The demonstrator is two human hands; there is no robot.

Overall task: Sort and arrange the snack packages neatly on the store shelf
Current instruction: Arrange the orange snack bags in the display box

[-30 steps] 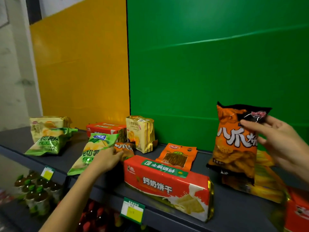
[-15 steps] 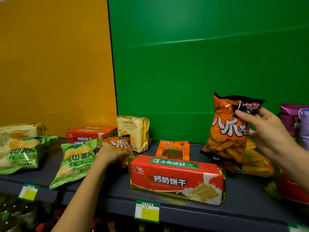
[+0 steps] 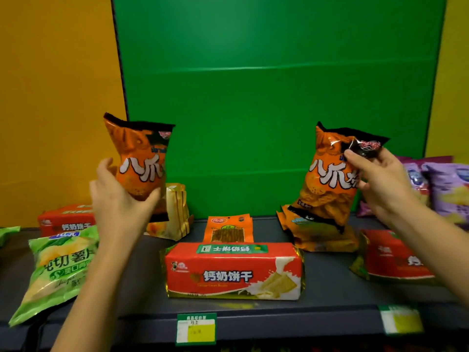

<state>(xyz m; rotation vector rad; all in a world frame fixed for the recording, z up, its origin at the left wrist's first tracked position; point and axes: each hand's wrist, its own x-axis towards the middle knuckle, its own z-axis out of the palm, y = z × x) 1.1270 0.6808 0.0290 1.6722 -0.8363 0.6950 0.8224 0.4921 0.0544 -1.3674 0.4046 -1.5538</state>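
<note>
A left hand, which a second ago reached low among the shelf's packets, now grips a raised orange snack bag while the right hand pinches its twin above the shelf, suggesting like is being paired.

Large white characters 八爪 stand on the orange bag in the left hand and again on the orange bag in the right hand. The red biscuit pack reads 钙奶饼干 in white, repeated upside down on its green top strip. The green chip bag shows 切薯片. Print on the price tag is too blurred to read
</note>
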